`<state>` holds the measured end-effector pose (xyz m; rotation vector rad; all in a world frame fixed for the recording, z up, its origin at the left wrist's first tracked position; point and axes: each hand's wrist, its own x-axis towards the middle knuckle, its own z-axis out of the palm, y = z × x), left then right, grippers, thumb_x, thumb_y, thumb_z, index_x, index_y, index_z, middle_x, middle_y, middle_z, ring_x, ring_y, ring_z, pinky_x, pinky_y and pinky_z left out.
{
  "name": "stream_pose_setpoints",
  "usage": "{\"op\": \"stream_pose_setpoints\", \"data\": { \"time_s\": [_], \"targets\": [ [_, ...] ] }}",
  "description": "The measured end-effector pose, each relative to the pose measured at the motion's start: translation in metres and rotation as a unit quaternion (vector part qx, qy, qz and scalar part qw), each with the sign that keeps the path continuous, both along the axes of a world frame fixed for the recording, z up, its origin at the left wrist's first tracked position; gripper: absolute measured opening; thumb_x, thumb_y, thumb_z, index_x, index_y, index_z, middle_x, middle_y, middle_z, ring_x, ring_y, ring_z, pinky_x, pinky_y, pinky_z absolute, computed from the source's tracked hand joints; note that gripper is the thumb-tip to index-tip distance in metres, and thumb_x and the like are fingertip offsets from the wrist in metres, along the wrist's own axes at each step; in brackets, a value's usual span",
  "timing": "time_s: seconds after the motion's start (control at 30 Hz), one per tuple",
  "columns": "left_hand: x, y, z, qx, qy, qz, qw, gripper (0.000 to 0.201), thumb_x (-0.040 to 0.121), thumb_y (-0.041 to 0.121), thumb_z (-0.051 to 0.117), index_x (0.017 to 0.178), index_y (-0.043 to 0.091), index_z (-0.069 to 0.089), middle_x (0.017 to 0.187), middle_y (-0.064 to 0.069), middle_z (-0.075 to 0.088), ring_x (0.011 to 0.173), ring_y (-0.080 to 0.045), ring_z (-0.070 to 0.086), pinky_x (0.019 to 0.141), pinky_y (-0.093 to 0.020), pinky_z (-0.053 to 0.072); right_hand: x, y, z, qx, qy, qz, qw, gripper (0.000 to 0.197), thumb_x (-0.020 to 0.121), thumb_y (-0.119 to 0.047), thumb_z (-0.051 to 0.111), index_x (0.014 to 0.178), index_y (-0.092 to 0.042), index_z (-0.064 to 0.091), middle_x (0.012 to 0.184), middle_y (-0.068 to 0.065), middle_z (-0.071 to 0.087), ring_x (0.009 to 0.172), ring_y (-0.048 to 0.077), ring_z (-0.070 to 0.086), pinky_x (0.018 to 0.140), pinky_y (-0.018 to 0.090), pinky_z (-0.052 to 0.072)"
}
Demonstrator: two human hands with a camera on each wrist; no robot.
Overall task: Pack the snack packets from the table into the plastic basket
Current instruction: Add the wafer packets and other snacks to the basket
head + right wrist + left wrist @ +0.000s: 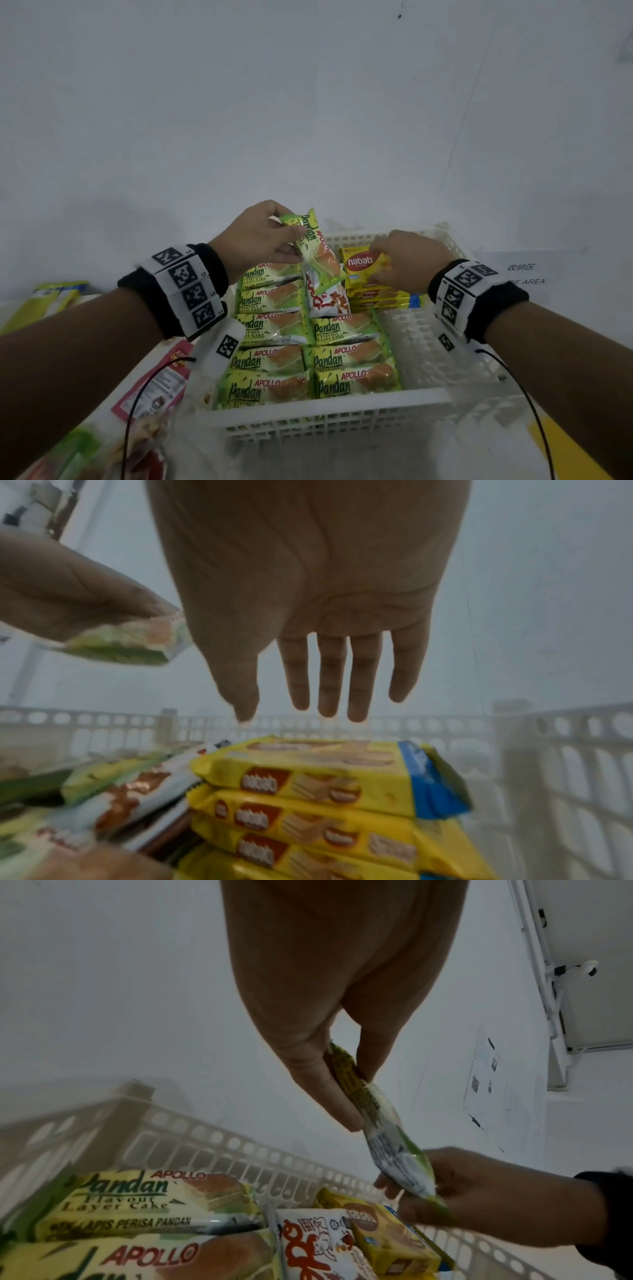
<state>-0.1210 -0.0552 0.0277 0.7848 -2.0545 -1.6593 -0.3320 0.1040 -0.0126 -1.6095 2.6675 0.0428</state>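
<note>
A: Dim, flat, greyish light; no hard shadows or glare.
B: Wide-angle bending at the edges. Right wrist view is blurred, and the basket wall is soft in the left wrist view.

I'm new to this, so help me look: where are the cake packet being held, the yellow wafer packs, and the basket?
cake packet (317, 255), head view, middle of the wrapper.
yellow wafer packs (308, 777), right wrist view, top pack's front edge.
basket (342, 402), head view, near rim.

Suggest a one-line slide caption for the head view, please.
Left hand holds a Pandan cake packet over the part-filled white basket; right hand open above the yellow wafer packs.
</note>
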Motion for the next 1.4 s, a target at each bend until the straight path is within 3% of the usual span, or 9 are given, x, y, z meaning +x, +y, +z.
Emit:
{"op": "stream_pose_setpoints", "data": {
  "time_s": [0.17,0.3,0.43,0.57,0.63,0.77,0.93,1.1,1.4],
  "targets": [
    [0.005,0.008,0.004,-0.007,0.002,-0.009,1.0,0.037,0.099,0.009,0.063,0.132,0.015,0.048,0.11,-0.026,0.067,0.086,-0.034,0.076,0.08,-0.037,0.063,0.033,-0.005,0.02,-0.181,-0.06,0.07,0.979,0.047,0.097,-0.064,0.047,0.126,-0.029,0.061,0.108,-0.009,0.061,0.096,0.011,0.06,0.082,0.035,0.052],
    [0.008,0.018,0.01,-0.007,0.006,-0.015,1.0,0.032,0.102,0.008,0.058,0.132,0.011,0.047,0.108,-0.024,0.07,0.09,-0.033,0.076,0.081,-0.033,0.063,0.059,-0.016,0.028,-0.204,-0.048,0.144,0.967,0.062,0.086,-0.075,0.056,0.127,-0.029,0.057,0.109,-0.011,0.06,0.091,0.009,0.058,0.077,0.032,0.05],
    [0.019,0.024,0.014,-0.015,0.013,-0.002,1.0,0.026,0.1,0.01,0.063,0.121,0.011,0.048,0.108,-0.022,0.07,0.09,-0.029,0.076,0.081,-0.033,0.063,0.065,-0.023,0.027,-0.23,-0.043,0.165,0.958,0.048,0.087,-0.056,0.069,0.122,-0.027,0.055,0.105,-0.008,0.06,0.092,0.015,0.058,0.076,0.037,0.05],
    [0.044,0.017,0.009,-0.143,-0.066,-0.01,0.988,0.034,0.097,0.031,0.068,0.125,0.02,0.052,0.112,-0.005,0.069,0.1,-0.022,0.071,0.089,-0.038,0.059,0.067,-0.024,0.021,-0.188,-0.035,0.179,0.965,0.047,0.092,-0.052,0.066,0.129,-0.027,0.054,0.113,-0.006,0.062,0.1,0.017,0.059,0.081,0.036,0.05],
    [0.061,0.008,0.003,-0.203,-0.106,-0.009,0.973,0.045,0.095,0.039,0.067,0.133,0.025,0.048,0.121,0.002,0.062,0.108,-0.015,0.064,0.084,-0.027,0.054,0.068,-0.024,0.017,-0.149,-0.039,0.181,0.971,0.052,0.093,-0.055,0.064,0.134,-0.028,0.049,0.119,-0.006,0.063,0.104,0.017,0.061,0.084,0.037,0.052],
    [0.09,-0.007,-0.024,-0.278,-0.174,0.031,0.944,0.06,0.095,0.044,0.063,0.146,0.025,0.039,0.138,-0.003,0.049,0.125,-0.018,0.049,0.097,-0.032,0.048,0.069,-0.023,0.009,-0.051,-0.066,0.172,0.982,0.047,0.093,-0.05,0.066,0.131,-0.029,0.049,0.118,-0.005,0.066,0.103,0.018,0.062,0.087,0.039,0.054],
    [0.108,0.001,-0.065,-0.188,-0.209,0.036,0.959,0.078,0.097,0.056,0.052,0.16,0.026,0.018,0.163,-0.007,0.028,0.147,-0.025,0.033,0.119,-0.05,0.033,0.076,-0.026,0.005,0.003,-0.109,0.189,0.976,0.043,0.091,-0.043,0.072,0.126,-0.026,0.053,0.113,-0.005,0.061,0.096,0.015,0.057,0.084,0.034,0.049],
    [0.104,0.012,-0.081,-0.08,-0.15,0.048,0.984,0.067,0.109,0.04,0.037,0.163,0.026,0.001,0.168,0.011,0.008,0.153,-0.01,0.013,0.112,-0.022,0.014,0.086,-0.032,0.004,0.01,-0.107,0.22,0.97,0.039,0.088,-0.044,0.074,0.118,-0.027,0.055,0.101,-0.01,0.056,0.088,0.011,0.053,0.077,0.03,0.046],
    [0.105,0.011,-0.089,-0.082,-0.129,0.062,0.986,0.063,0.11,0.037,0.034,0.163,0.025,0.002,0.169,0.011,0.008,0.152,-0.008,0.014,0.11,-0.02,0.014,0.082,-0.022,0.004,0.037,-0.158,0.207,0.965,0.039,0.084,-0.039,0.078,0.113,-0.028,0.055,0.099,-0.009,0.057,0.081,0.005,0.054,0.068,0.024,0.043]
  ]
}}
